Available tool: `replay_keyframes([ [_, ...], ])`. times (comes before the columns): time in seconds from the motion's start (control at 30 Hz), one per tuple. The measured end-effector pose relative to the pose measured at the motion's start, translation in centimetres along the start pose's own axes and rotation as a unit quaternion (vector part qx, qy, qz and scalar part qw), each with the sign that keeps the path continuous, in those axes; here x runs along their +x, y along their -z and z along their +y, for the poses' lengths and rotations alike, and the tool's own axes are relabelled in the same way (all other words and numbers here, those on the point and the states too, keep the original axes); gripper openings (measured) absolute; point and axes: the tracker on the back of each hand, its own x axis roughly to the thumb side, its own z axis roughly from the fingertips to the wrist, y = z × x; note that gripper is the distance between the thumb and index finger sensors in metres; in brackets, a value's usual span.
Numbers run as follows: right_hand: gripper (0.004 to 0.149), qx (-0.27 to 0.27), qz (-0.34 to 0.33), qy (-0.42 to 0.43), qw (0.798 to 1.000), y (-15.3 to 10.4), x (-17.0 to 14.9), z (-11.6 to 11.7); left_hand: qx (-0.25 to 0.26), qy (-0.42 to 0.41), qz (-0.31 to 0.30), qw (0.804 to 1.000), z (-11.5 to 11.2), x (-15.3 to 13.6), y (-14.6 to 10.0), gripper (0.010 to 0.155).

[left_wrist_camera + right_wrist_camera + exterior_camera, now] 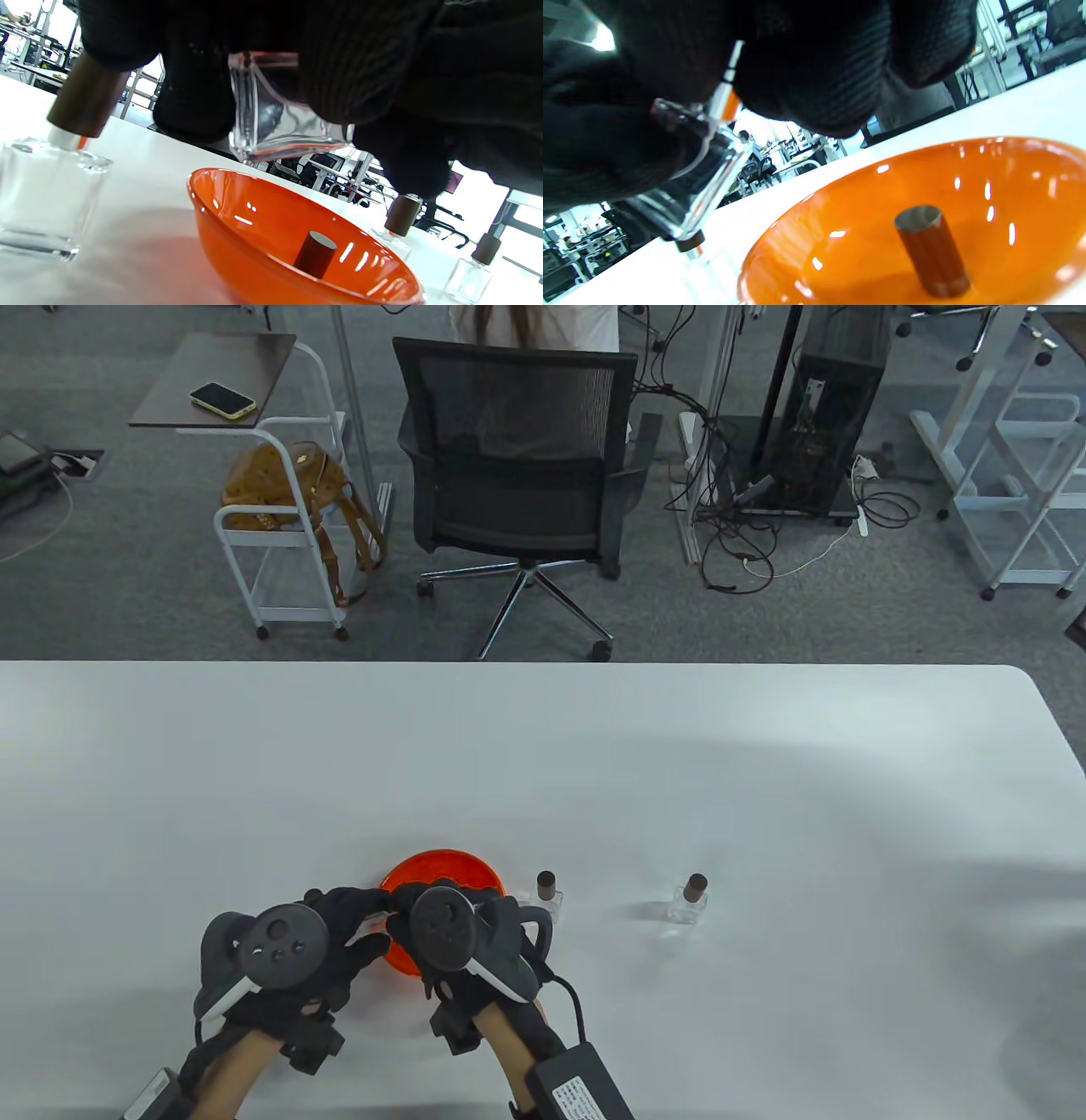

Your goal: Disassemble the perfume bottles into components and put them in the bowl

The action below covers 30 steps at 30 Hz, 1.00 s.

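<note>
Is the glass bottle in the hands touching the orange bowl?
Apart. The left wrist view shows the glass bottle held above the orange bowl, background visible between them.

Lying mostly hidden under both trackers in the table view: orange bowl point(441, 867), near half covered. Being cut off by the left wrist view's edge: bottle point(42, 195). Blurring beyond reading: adapter label point(577, 1099).

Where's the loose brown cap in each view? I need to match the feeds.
Table view: not visible, the hands cover the bowl's inside.
Left wrist view: brown cap stands lower centre, inside the orange bowl.
Right wrist view: lower right, upright in the bowl.
Shared landmark: the orange bowl.
</note>
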Motion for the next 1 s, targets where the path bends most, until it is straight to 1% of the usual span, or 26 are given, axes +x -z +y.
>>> replay_keyframes([
  [0.07,0.047,-0.009,-0.002,-0.006,1.000,-0.03,0.13,-0.12,0.003,-0.017,0.002,1.000,0.13,-0.17,0.07,0.054],
  [0.13,0.045,-0.024,-0.002,-0.017,1.000,0.02,0.06,-0.25,-0.004,-0.012,-0.001,1.000,0.21,-0.12,-0.03,0.054],
  [0.2,0.041,-0.014,-0.006,-0.011,1.000,0.05,0.09,-0.29,0.001,-0.002,-0.007,1.000,0.22,0.07,-0.19,0.054],
  [0.27,0.049,-0.006,-0.005,-0.002,1.000,-0.01,0.20,-0.34,0.010,0.004,-0.004,1.000,0.34,0.16,-0.15,0.054],
  [0.3,0.050,-0.010,-0.007,-0.006,1.000,-0.02,0.29,-0.39,0.016,-0.001,-0.002,1.000,0.47,0.12,-0.11,0.054],
  [0.37,0.046,-0.033,-0.009,-0.014,0.999,-0.15,0.32,-0.57,0.014,-0.008,-0.006,1.000,0.48,0.15,-0.12,0.054],
  [0.43,0.040,-0.039,-0.006,-0.013,0.999,-0.13,0.37,-0.66,0.002,-0.002,-0.012,1.000,0.30,0.30,-0.25,0.054],
  [0.47,0.042,-0.028,-0.014,-0.023,0.999,-0.12,0.38,-0.69,0.006,0.001,-0.015,1.000,0.24,0.46,-0.30,0.054],
  [0.53,0.049,-0.016,-0.011,-0.011,1.000,-0.13,0.35,-0.65,0.015,0.014,-0.011,1.000,0.35,0.54,-0.23,0.054],
  [0.57,0.050,-0.014,-0.010,-0.007,1.000,-0.11,0.36,-0.66,0.015,0.010,-0.012,1.000,0.37,0.51,-0.18,0.054],
  [0.63,0.043,-0.032,-0.008,-0.016,0.999,-0.13,0.35,-0.76,0.015,-0.003,-0.011,1.000,0.41,0.38,-0.16,0.054],
  [0.67,0.044,-0.036,-0.009,-0.021,0.999,-0.13,0.34,-0.84,0.011,-0.008,-0.013,1.000,0.36,0.43,-0.12,0.054],
  [0.7,0.042,-0.036,-0.010,-0.021,0.999,-0.12,0.36,-0.89,0.003,-0.003,-0.014,1.000,0.31,0.51,-0.20,0.054],
  [0.73,0.041,-0.031,-0.012,-0.025,0.999,-0.13,0.30,-0.87,0.009,-0.001,-0.016,1.000,0.28,0.61,-0.26,0.054],
  [0.83,0.050,-0.015,-0.010,-0.008,1.000,-0.10,0.35,-0.73,0.018,0.006,-0.010,1.000,0.41,0.58,-0.24,0.054],
  [0.87,0.049,-0.018,-0.011,-0.012,1.000,-0.10,0.39,-0.75,0.019,0.001,-0.010,1.000,0.43,0.49,-0.20,0.054],
  [0.93,0.045,-0.042,-0.014,-0.034,0.998,-0.21,0.51,-0.85,0.012,-0.014,-0.011,1.000,0.43,0.34,-0.13,0.054],
  [1.0,0.041,-0.042,-0.016,-0.039,0.998,-0.21,0.60,-0.93,0.005,-0.009,-0.013,1.000,0.31,0.44,-0.22,0.054],
])
